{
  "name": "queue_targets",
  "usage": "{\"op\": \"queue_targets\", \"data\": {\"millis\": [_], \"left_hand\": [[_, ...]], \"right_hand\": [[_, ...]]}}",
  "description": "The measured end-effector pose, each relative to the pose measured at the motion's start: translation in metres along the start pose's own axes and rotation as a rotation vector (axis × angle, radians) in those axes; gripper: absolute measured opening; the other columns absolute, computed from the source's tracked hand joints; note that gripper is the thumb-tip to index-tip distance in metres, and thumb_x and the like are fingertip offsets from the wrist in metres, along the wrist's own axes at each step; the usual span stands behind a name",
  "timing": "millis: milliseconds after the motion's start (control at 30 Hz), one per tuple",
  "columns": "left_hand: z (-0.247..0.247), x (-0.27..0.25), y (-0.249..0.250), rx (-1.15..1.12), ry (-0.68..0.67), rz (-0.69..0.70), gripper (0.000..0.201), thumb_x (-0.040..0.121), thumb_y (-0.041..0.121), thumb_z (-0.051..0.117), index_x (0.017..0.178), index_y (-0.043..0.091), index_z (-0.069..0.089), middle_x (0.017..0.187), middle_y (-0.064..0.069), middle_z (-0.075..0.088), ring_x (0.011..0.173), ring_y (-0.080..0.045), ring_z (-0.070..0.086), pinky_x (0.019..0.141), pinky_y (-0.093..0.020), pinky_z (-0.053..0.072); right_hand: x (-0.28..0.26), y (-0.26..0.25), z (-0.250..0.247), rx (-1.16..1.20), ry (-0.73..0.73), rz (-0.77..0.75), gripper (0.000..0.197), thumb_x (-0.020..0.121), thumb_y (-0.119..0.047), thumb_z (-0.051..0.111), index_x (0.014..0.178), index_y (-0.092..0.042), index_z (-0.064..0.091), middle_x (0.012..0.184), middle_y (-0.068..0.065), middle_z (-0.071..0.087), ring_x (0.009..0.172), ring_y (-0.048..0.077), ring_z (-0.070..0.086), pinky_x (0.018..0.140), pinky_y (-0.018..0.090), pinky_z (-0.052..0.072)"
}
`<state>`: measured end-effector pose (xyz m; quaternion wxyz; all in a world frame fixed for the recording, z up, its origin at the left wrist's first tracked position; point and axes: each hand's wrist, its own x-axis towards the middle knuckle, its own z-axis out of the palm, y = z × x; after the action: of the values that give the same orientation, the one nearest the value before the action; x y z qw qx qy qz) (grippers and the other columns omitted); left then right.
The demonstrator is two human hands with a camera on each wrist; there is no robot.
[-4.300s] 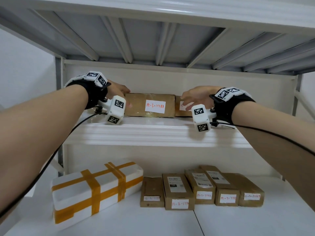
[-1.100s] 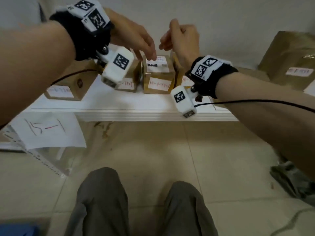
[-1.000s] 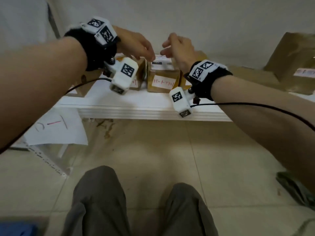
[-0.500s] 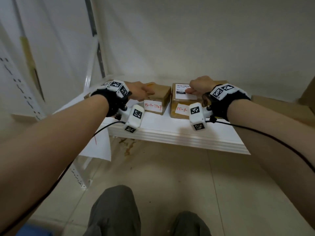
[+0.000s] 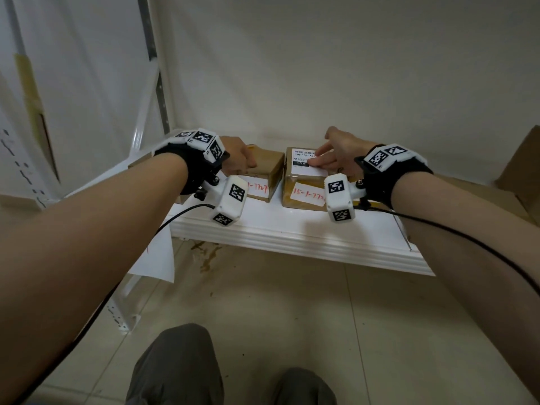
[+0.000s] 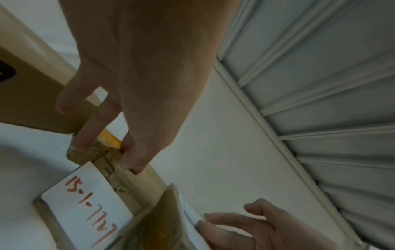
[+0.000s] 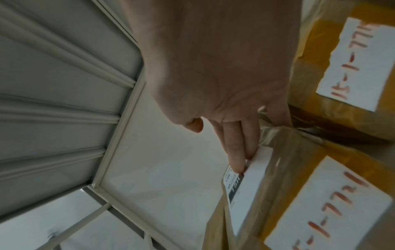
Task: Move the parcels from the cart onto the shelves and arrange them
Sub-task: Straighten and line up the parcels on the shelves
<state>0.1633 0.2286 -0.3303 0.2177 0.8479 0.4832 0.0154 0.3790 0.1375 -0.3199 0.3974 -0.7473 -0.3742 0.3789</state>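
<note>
Our left hand [image 5: 238, 155] rests straight fingertips on the left parcel [image 5: 264, 173] on the low white shelf [image 5: 292, 229]; our right hand [image 5: 336, 156] lies flat-fingered on the right parcel [image 5: 304, 182] beside it. We should nudge both gently until fronts align. Taped brown cardboard, boxy, slick paper labels.

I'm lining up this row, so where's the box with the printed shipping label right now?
In the head view the box with the printed label sits on the low white shelf, under the right hand, just right of the plain brown box the left hand touches.
</note>
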Motion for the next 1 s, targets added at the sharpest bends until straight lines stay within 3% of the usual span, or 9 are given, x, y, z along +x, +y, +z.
{"op": "queue_targets", "data": {"millis": [133,267,367,433,567,633,733,867,1000], "left_hand": [[0.002,0.003,0.012,0.172,0.035,-0.041,0.031,0.094,0.036,0.055,0.115,0.015,0.064,0.105,-0.007,0.070,0.094,-0.025,0.067,0.075,-0.029,0.050],[0.003,0.003,0.017,0.202,0.055,-0.096,0.066,0.081,0.078,0.041,0.106,0.019,0.061,0.096,-0.010,0.071,0.089,-0.027,0.068,0.077,-0.032,0.048],[0.006,0.005,0.017,0.190,0.069,-0.102,0.075,0.083,0.077,0.038,0.120,0.016,0.061,0.107,-0.012,0.070,0.094,-0.029,0.067,0.087,-0.036,0.047],[0.009,0.001,0.018,0.183,0.078,-0.111,0.073,0.091,0.070,0.034,0.134,0.014,0.054,0.125,-0.016,0.063,0.112,-0.033,0.061,0.096,-0.038,0.042],[0.013,-0.012,0.019,0.050,0.043,-0.093,0.064,0.101,0.056,0.027,0.144,0.011,0.044,0.135,-0.018,0.053,0.119,-0.036,0.054,0.095,-0.038,0.042],[0.011,-0.015,0.016,-0.025,0.012,-0.102,0.062,0.103,0.051,0.025,0.142,0.008,0.045,0.132,-0.018,0.054,0.119,-0.036,0.053,0.087,-0.035,0.040],[0.004,-0.013,0.001,-0.081,-0.046,-0.088,0.068,0.098,0.060,0.031,0.139,0.008,0.048,0.137,-0.016,0.053,0.126,-0.034,0.050,0.100,-0.036,0.040],[-0.017,-0.010,-0.022,-0.018,-0.041,-0.029,0.074,0.091,0.070,0.035,0.135,0.013,0.051,0.133,-0.011,0.057,0.119,-0.032,0.055,0.108,-0.042,0.039],[-0.051,-0.017,-0.039,0.089,0.074,0.037,0.055,0.100,0.055,0.031,0.141,0.024,0.049,0.152,-0.004,0.040,0.137,-0.027,0.039,0.117,-0.045,0.025]], "right_hand": [[-0.005,0.001,0.000,0.070,0.014,0.026,0.047,0.099,-0.040,0.026,0.115,-0.009,0.058,0.093,0.009,0.079,0.089,0.024,0.070,0.085,0.037,0.051],[-0.018,0.008,0.005,0.141,0.042,-0.040,0.041,0.102,-0.036,0.024,0.103,-0.010,0.056,0.107,0.010,0.075,0.085,0.020,0.065,0.072,0.031,0.046],[-0.023,0.021,0.010,0.178,0.025,-0.099,0.036,0.103,-0.032,0.027,0.099,-0.013,0.058,0.115,0.013,0.073,0.098,0.022,0.066,0.091,0.033,0.050],[-0.033,0.030,0.012,0.186,0.033,-0.142,0.032,0.103,-0.029,0.033,0.108,-0.012,0.059,0.120,0.014,0.071,0.104,0.024,0.065,0.091,0.033,0.050],[-0.047,0.039,0.013,0.063,0.112,-0.264,0.059,0.073,-0.036,0.058,0.123,-0.006,0.056,0.121,0.015,0.067,0.112,0.029,0.064,0.099,0.041,0.052],[-0.048,0.037,0.012,0.080,0.154,-0.257,0.037,0.087,-0.031,0.055,0.114,-0.008,0.061,0.111,0.013,0.072,0.110,0.029,0.066,0.096,0.035,0.054],[-0.048,0.024,0.009,0.036,0.194,-0.222,0.032,0.103,-0.022,0.042,0.119,-0.003,0.063,0.104,0.006,0.072,0.091,0.015,0.066,0.066,0.016,0.053],[-0.047,0.007,0.012,-0.167,0.231,-0.220,0.036,0.100,-0.026,0.046,0.124,-0.004,0.062,0.124,0.010,0.066,0.118,0.026,0.058,0.094,0.033,0.046],[-0.053,0.005,0.012,-0.491,0.253,-0.216,0.037,0.102,-0.035,0.050,0.129,-0.011,0.058,0.111,0.005,0.057,0.087,0.017,0.052,0.057,0.019,0.034]]}}
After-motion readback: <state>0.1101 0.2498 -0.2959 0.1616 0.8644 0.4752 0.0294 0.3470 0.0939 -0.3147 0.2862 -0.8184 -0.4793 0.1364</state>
